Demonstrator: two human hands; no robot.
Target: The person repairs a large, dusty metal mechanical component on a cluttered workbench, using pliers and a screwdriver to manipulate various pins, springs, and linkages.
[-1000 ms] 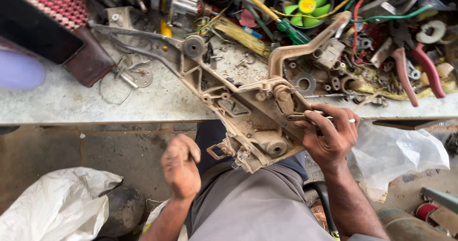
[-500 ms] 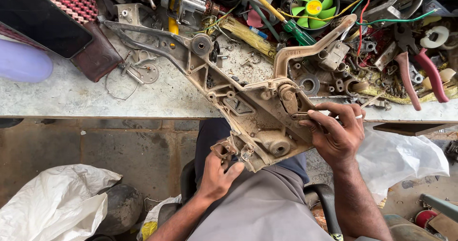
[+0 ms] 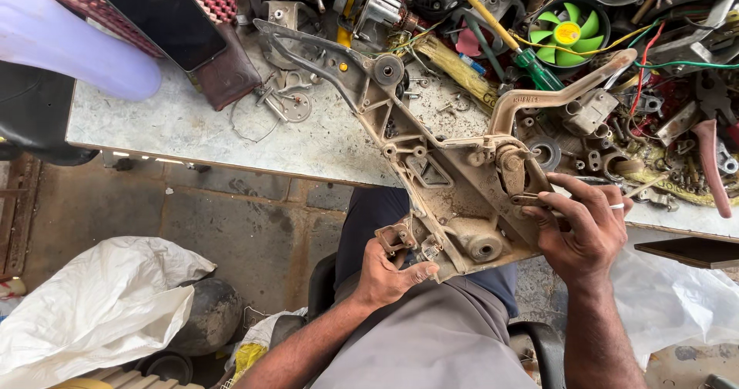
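The dusty cast metal housing (image 3: 454,197) lay half on the workbench (image 3: 192,135), half over the person's lap, long arm end pointing up-left to a round boss, lower end hanging off the bench edge. A curved tan lever (image 3: 554,89) rose from its right side toward the clutter.

Left hand (image 3: 389,273) was cupped under the lower corner, fingers curled around a small bracket there, thumb laid along the casting's underside. Right hand (image 3: 581,231) was closed at the right edge, fingertips pinching a thin dark tool or pin near the lever pivot; couldn't tell which it was, too small. A ring showed on one finger.

My read: the step was working the fastener or pin at the pivot while the left hand braced the casting. To do it well: keep the heavy end on the bench so the lap isn't carrying the weight, keep the left grip under the corner to stop rotation, keep the tool square to the pivot. Grit on the casting could make it slip.

Around it: green fan impeller (image 3: 568,33) and green-handled screwdriver (image 3: 539,70) further back, red-handled pliers (image 3: 712,166) at right, loose washers and brackets near the arm end. White plastic sack (image 3: 92,312) on the floor at left.
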